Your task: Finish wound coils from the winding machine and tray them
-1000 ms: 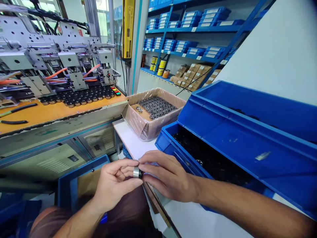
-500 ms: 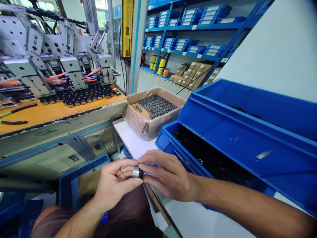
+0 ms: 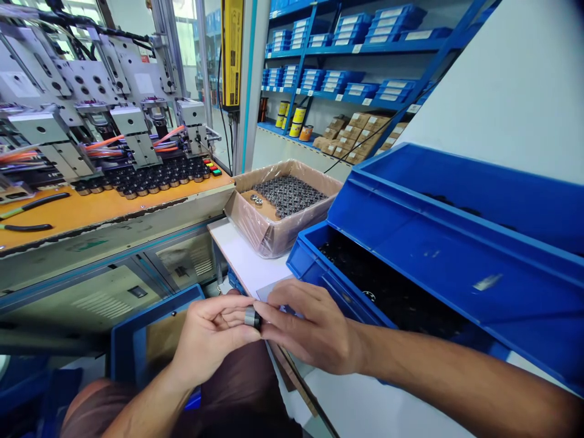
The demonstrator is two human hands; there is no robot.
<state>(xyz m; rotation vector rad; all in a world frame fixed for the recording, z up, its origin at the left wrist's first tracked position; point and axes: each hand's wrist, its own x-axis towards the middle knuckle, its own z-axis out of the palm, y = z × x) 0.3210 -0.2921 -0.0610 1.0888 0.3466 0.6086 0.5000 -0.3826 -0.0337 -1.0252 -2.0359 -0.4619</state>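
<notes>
Between my hands is a small metal ring with a black insert (image 3: 251,317), its silver band facing left and the black side facing right. My left hand (image 3: 212,331) pinches the ring between thumb and fingers. From the right, the thumb and a fingertip of my right hand (image 3: 314,328) close on the black side, while another finger arches above. The fingers partly hide the insert. Both hands are above my lap, beside the edge of a white tabletop (image 3: 232,240).
A plastic-lined cardboard box (image 3: 269,234) holds many similar round parts. To the right are stacked blue bins (image 3: 410,213) with black pieces inside. At left, rows of black-topped parts (image 3: 159,176) and pliers (image 3: 34,204) lie on an orange bench (image 3: 104,204) below a machine (image 3: 95,85).
My right hand's fingers have shifted on the ring, one lifting and bending more. The left hand keeps its pinch. On the machine, the upper plates and arms have changed position.
</notes>
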